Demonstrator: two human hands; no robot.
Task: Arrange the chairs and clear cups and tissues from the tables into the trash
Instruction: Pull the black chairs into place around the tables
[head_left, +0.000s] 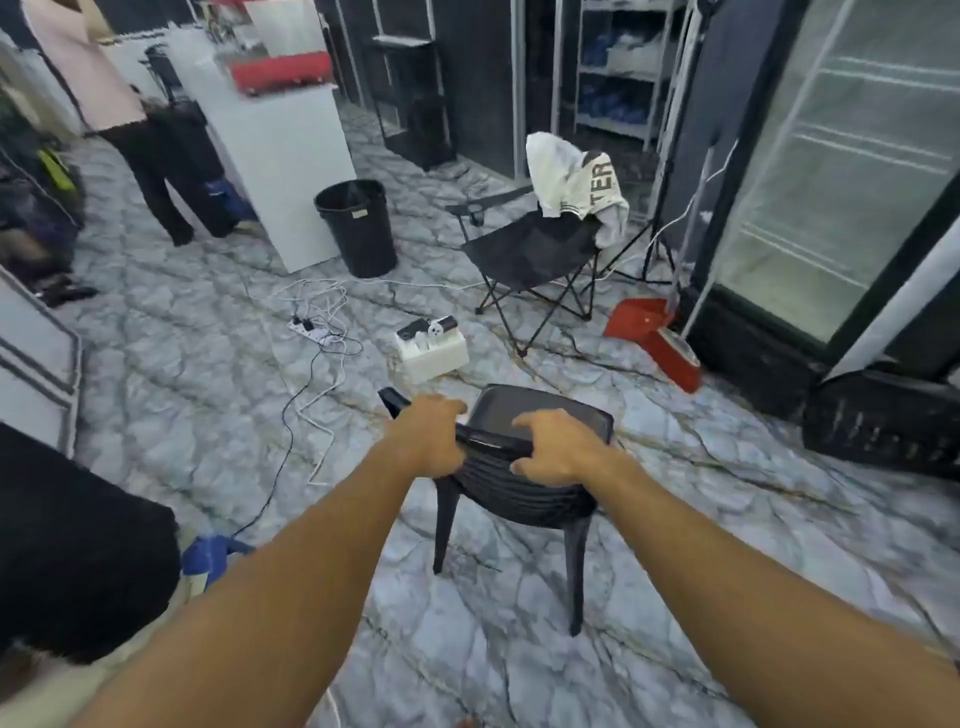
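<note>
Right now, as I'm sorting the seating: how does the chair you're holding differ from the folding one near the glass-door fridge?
The plastic chair is rigid, on straight legs; the folding chair has a fabric seat on thin crossed legs. The left hand and right hand grip the plastic chair's backrest; nobody touches the folding chair. A white garment drapes the folding chair's back; the plastic chair carries nothing. Both are black.
</note>
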